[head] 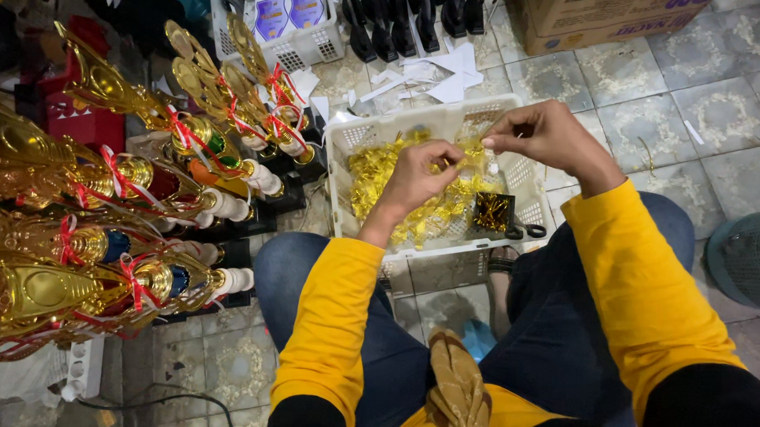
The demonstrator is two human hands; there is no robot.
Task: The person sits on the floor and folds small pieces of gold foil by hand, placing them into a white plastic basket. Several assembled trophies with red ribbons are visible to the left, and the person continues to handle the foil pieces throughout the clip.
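Head view: both hands pinch thin shiny gold ribbon above white basket.

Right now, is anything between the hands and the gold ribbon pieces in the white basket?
Nothing visible. The left hand and right hand hover directly over the open white basket, pinching something small between them. The gold ribbon pieces lie uncovered below; the scissors sit aside.

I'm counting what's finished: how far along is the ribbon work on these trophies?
Done: the gold trophies at the left already wear red-and-white ribbons. In hand: the left hand and right hand pinch a thin gold strip between them over the white basket. Left: a heap of gold pieces lies in that basket.
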